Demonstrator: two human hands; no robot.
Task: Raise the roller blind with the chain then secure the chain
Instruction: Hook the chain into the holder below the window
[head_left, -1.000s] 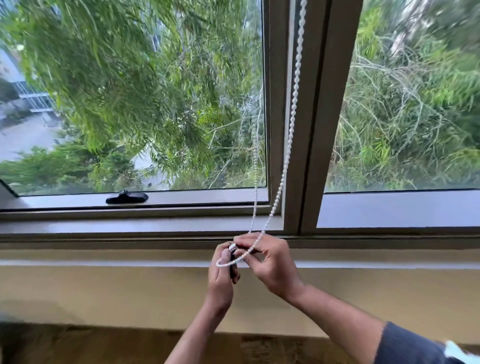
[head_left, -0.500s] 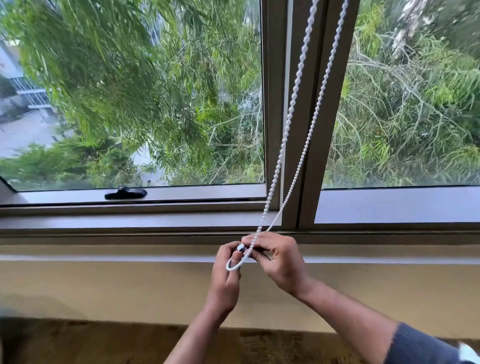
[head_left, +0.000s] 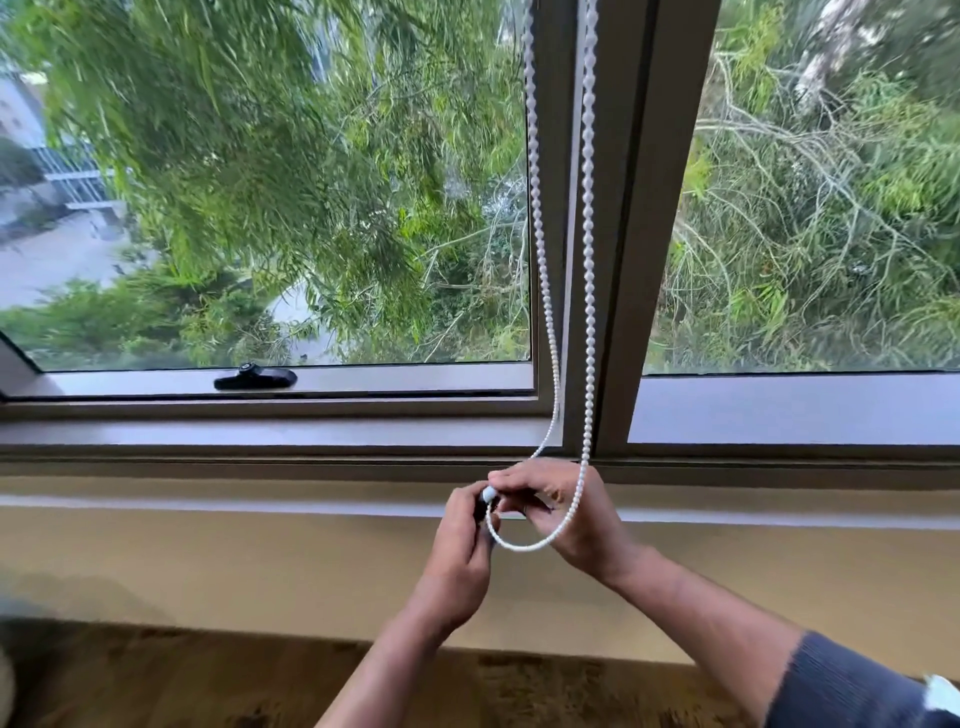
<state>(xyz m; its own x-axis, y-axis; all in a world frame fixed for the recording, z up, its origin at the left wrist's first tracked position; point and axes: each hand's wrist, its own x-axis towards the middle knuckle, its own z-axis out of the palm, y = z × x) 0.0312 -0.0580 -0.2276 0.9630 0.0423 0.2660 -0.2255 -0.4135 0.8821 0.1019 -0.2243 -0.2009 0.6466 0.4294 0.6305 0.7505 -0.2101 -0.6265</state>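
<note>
Setting: window wall seen from a head camera; two glass panes over a grey window frame (head_left: 291, 431), a pale ledge (head_left: 208, 501) under it, beige wall below, wooden floor at the bottom edge
Outside: dense green trees; pavement and a railing at the far left
Window handle: black window handle (head_left: 255, 378) lies flat on the lower rail of the left pane, well apart from both hands
Chain: white bead chain (head_left: 588, 260) hangs in two strands along the centre mullion (head_left: 618, 234); both strands leave the top edge; the bottom loop curves under the hands, in front of the ledge
Change from 0.5 s ago: the two strands now hang nearly vertical and parallel, where they slanted to the lower left before; the loop below the hands is larger and rounder; both hands sit slightly further right along the ledge
Left hand: left hand (head_left: 460, 551) is closed round a small dark part with a white tip at the loop's left end; what that part is cannot be told
Right hand: right hand (head_left: 566, 512) pinches the chain at the same white tip; the right strand drapes over its back
Hand spacing: fingertips of both hands touch
Sleeve: dark blue sleeve (head_left: 841, 686) at the lower right corner
Open room: bare ledge runs to the left and right of the hands; wall below is unobstructed
</note>
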